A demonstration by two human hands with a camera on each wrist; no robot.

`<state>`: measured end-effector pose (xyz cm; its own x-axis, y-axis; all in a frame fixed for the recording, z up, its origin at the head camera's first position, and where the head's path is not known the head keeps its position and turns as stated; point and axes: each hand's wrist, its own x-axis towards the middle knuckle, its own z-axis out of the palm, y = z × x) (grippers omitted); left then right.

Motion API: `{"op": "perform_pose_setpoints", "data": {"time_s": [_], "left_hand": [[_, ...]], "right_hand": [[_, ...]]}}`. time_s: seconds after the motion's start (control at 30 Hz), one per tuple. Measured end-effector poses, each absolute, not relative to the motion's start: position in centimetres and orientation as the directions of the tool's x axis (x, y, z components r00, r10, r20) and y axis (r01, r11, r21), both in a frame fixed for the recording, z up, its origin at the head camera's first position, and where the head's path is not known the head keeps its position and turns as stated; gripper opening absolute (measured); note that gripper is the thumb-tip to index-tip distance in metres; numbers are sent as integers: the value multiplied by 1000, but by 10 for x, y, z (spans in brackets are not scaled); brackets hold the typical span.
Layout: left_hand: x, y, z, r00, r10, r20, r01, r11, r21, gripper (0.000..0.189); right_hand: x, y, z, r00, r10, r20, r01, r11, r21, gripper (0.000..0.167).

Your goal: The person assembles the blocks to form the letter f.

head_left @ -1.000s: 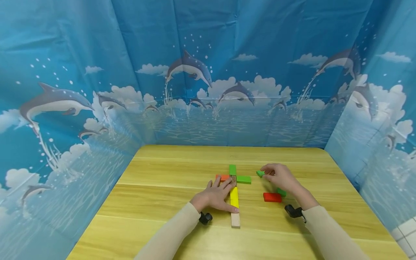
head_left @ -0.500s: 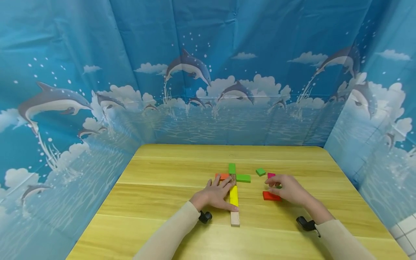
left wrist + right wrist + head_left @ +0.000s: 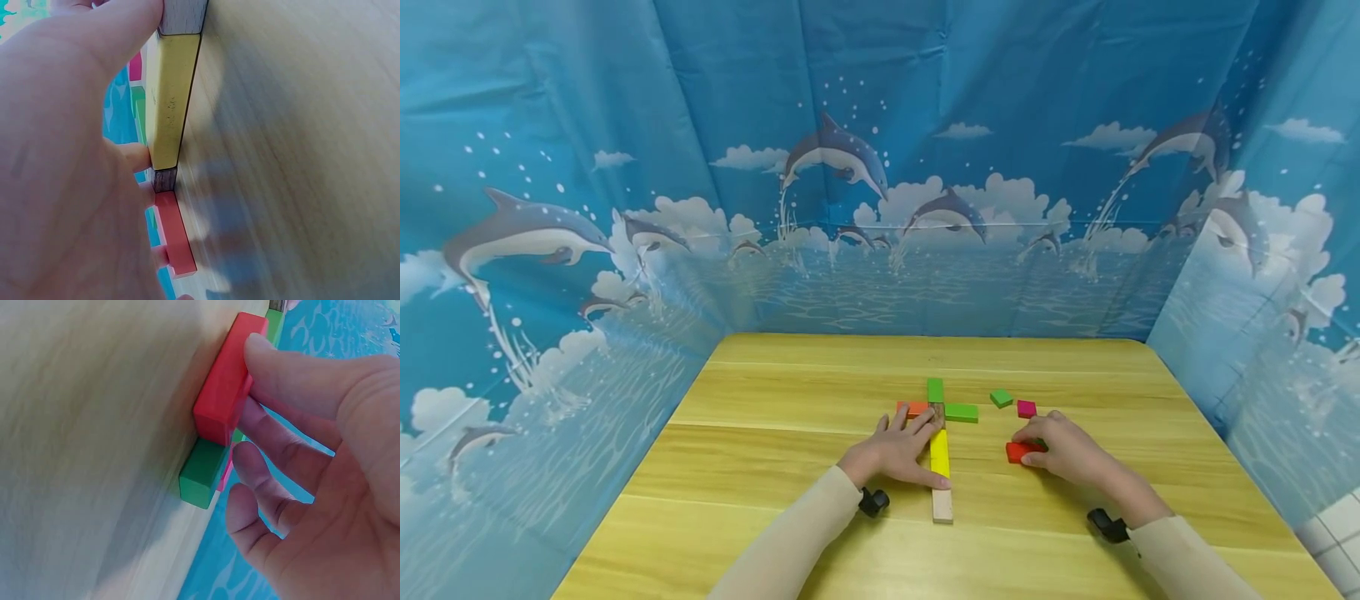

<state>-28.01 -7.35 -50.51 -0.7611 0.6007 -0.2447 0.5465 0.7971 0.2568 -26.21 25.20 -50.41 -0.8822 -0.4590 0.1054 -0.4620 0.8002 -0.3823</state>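
Observation:
My left hand (image 3: 897, 452) lies spread over a cross-shaped layout of flat wooden blocks, fingertips on the orange-red block (image 3: 913, 409) and a brown one (image 3: 937, 416), thumb beside the yellow block (image 3: 940, 454). A pale wood block (image 3: 942, 507) forms the near end; green blocks form the far end (image 3: 936, 390) and right arm (image 3: 962, 412). My right hand (image 3: 1066, 450) pinches a red block (image 3: 228, 381) between thumb and fingers, low at the tabletop. Touching the red block's end is a green block (image 3: 203, 472), mostly hidden by the hand in the head view.
Beyond the right hand lie a small green block (image 3: 1001, 398) and a small magenta block (image 3: 1027, 409). The wooden table (image 3: 760, 467) ends at a blue dolphin-print curtain (image 3: 880, 275) behind and at both sides.
My right hand has left the small green block, come nearer and taken hold of the red block. The magenta block is now uncovered. My left hand has stayed in place.

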Motion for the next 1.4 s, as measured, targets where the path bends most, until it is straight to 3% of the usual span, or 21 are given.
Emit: {"op": "perform_pose_setpoints", "data": {"time_s": [0.63,0.93,1.17,1.4], "left_hand": [[-278,-75,-504,-761,614,-210,566,786,248,105],[-278,-75,-504,-764,611,-208,563,789,248,107],[-279,-75,-507,-765,608,-212,558,790,253,108],[-278,-76,-504,-761,613,-213,560,786,260,108]], "right_hand": [[-254,243,-497,-871,-472,135,-484,781,-396,31],[-253,241,-489,-850,-517,97,-512,770,-380,41],[-259,234,-488,-879,-462,118,-468,788,-400,36],[-270,226,-489,-894,-391,218,-448,770,-455,36]]}}
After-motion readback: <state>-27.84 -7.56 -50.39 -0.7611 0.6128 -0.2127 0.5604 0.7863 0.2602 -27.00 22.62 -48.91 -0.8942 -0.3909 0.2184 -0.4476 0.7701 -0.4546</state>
